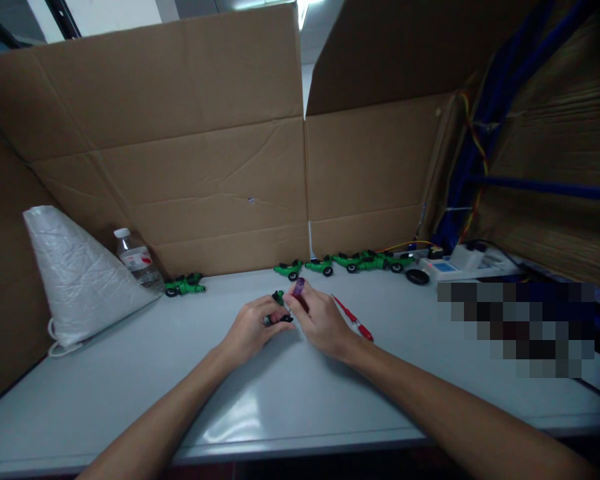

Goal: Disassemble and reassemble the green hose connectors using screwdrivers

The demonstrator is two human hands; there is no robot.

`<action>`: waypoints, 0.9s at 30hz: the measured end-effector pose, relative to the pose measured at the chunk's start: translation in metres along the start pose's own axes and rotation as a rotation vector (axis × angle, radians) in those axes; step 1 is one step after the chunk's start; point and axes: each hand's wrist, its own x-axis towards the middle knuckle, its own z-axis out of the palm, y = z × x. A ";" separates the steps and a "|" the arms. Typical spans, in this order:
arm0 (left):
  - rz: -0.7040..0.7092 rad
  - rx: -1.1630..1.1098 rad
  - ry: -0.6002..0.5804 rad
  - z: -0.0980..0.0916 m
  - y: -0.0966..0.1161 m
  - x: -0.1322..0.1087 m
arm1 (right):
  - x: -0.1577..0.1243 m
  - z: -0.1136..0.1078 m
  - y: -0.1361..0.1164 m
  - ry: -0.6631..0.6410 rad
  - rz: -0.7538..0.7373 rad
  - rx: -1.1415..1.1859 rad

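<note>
A green-and-black piece, partly hidden by fingers, was found over the middle of the bench, nearer its back edge than its front; contact with the surface could not be determined. It was gripped by the curled fingers of the left hand. A purple-handled tool was held against or just beside it, enclosed by the closed right hand. A red screwdriver was noted just beside the right hand. Green toy vehicles were lined along the back edge. A bottle and silvery bag were observed toward the back left corner.
</note>
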 end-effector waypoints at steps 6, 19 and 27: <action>-0.002 -0.030 0.049 0.000 -0.002 -0.001 | -0.002 0.001 -0.001 0.029 -0.011 0.023; -0.016 -0.055 0.035 0.000 -0.001 0.000 | 0.003 -0.002 0.000 0.079 0.024 0.017; -0.021 -0.035 0.023 -0.001 -0.001 0.000 | 0.003 -0.003 -0.003 0.052 0.061 0.054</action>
